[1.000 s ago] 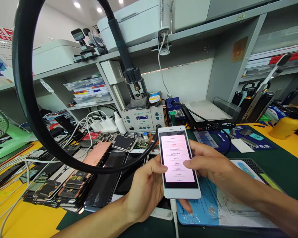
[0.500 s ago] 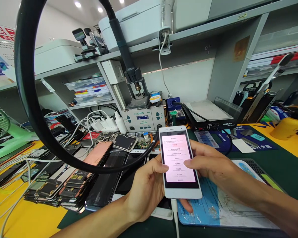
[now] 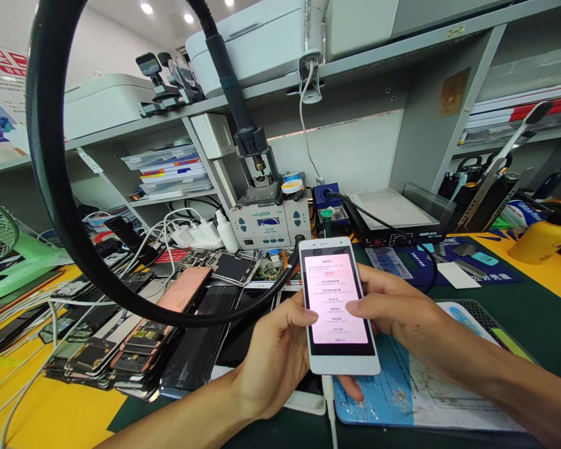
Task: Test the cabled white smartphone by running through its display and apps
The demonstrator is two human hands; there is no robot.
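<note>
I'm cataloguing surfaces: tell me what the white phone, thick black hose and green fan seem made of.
White phone: front probably smooth glass, from its flat, lit face; otherwise unclear.
Thick black hose: rubber or flexible plastic, satin, with soft highlights along its curve.
Green fan: likely moulded plastic, satin, judging by its rounded, evenly green body.

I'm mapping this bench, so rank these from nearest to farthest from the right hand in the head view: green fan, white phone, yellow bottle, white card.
1. White phone: touching the right hand
2. White card: ahead, slightly right
3. Yellow bottle: farther right
4. Green fan: far left
</note>
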